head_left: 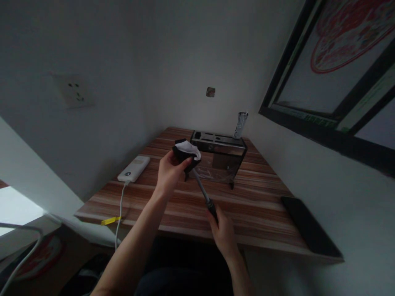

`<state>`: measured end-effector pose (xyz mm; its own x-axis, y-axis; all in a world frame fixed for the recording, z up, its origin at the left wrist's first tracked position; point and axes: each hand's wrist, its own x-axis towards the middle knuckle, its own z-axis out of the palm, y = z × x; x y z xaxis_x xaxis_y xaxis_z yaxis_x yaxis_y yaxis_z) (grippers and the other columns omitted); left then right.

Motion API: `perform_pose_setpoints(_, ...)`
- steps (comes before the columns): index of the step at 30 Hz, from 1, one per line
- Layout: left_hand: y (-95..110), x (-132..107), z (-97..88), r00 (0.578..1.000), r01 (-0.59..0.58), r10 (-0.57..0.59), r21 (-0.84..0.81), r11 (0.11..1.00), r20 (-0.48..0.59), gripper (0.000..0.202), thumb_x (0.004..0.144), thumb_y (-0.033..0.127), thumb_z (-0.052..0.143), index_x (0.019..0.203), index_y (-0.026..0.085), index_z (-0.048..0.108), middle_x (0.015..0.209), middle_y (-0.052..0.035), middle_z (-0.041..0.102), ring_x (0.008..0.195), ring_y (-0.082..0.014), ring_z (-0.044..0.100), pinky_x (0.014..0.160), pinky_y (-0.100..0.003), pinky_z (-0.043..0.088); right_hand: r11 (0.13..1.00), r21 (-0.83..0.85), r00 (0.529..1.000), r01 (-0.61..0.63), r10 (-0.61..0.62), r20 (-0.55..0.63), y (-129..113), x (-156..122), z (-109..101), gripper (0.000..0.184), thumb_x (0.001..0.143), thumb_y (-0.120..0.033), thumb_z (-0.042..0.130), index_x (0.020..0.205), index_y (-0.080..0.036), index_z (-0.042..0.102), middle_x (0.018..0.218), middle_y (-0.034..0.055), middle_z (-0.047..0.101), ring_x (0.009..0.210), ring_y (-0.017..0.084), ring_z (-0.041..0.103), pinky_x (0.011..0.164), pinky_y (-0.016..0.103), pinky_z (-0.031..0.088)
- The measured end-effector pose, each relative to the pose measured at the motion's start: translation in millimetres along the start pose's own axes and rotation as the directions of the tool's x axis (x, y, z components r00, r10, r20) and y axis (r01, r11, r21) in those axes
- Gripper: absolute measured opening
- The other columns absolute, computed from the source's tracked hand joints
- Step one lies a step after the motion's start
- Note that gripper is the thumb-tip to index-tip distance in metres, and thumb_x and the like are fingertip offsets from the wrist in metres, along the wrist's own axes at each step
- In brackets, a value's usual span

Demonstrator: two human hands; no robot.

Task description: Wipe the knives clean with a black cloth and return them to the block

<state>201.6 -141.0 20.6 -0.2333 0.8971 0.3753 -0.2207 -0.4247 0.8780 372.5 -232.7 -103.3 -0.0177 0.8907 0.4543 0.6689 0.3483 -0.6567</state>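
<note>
My left hand [169, 170] is closed on a black cloth or pad with a white cloth [187, 148] on top, raised above the table. Its exact kind is unclear. In my right hand [222, 228] is the dark handle of a slim metal rod [201, 185], slanting up and left. The rod's far end reaches the underside of the black pad, where its tip is hidden. Just behind both hands stands a black and metal slotted rack [217, 140], seemingly a knife holder. Something wrapped in shiny plastic [240, 124] sticks up from its right end.
A white power bank [133, 169] with a white cable [120, 209] lies on the wood-grain table [259, 224] at left. Near the front edge is a yellow tag [110, 220]. A dark phone-like slab [310, 224] rests at right. Walls enclose the table's back and sides.
</note>
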Motion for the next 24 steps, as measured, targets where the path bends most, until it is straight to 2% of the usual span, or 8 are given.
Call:
perform_pose_setpoints(4,7.4,13.0,-3.0,0.998,-0.057,0.056,-0.026,0.998,-0.031,0.04,0.056,0.029,0.079,0.091,0.013,0.067,0.09,-0.0068,0.071,0.087,-0.0203,0.065,0.078,-0.029,0.049,1.0,-0.01,1.0,0.011,-0.011,0.016,-1.6,-0.3,-1.5,0.034,0.092,-0.04,0.04,0.104,-0.017,0.062,0.086,0.0097,0.072,0.078,0.023,0.069,0.068,0.029,0.051)
perform_pose_setpoints(8,12.6,20.7,-4.3,0.995,-0.099,0.098,-0.041,0.994,-0.025,0.04,0.057,0.03,0.078,0.092,0.013,0.067,0.095,-0.008,0.07,0.092,-0.0212,0.064,0.082,-0.03,0.048,0.994,-0.109,0.999,0.018,-0.022,-0.035,0.2,-2.7,-0.6,0.036,0.093,-0.042,0.038,0.102,-0.018,0.062,0.081,0.0086,0.071,0.073,0.023,0.069,0.062,0.027,0.049)
perform_pose_setpoints(13,8.6,19.5,-1.8,0.991,-0.122,0.119,-0.067,0.99,-0.06,0.038,0.058,0.032,0.078,0.091,0.013,0.069,0.092,-0.007,0.071,0.088,-0.0201,0.065,0.081,-0.029,0.047,0.973,-0.229,0.994,0.026,-0.05,-0.096,4.5,-5.8,3.3,0.042,0.094,-0.045,0.033,0.1,-0.016,0.062,0.078,0.0094,0.07,0.07,0.022,0.069,0.059,0.027,0.048)
perform_pose_setpoints(20,5.5,12.1,0.8,0.997,-0.07,0.066,-0.088,0.994,-0.041,0.034,0.06,0.032,0.077,0.087,0.014,0.07,0.088,-0.0047,0.072,0.084,-0.018,0.065,0.077,-0.025,0.047,0.945,-0.326,0.993,0.022,-0.058,-0.102,5.9,-5.4,4.3,0.053,0.095,-0.051,0.022,0.103,-0.015,0.061,0.076,0.0101,0.071,0.068,0.022,0.069,0.056,0.026,0.046)
perform_pose_setpoints(24,9.1,9.3,-1.7,1.0,-0.015,0.019,-0.189,0.982,0.019,0.031,0.06,0.031,0.078,0.085,0.014,0.07,0.085,-0.0037,0.071,0.085,-0.0178,0.065,0.077,-0.024,0.047,0.95,-0.311,0.995,0.03,-0.057,-0.079,7.4,-5.5,4.0,0.054,0.095,-0.051,0.022,0.104,-0.015,0.06,0.076,0.0099,0.071,0.068,0.023,0.068,0.056,0.027,0.046)
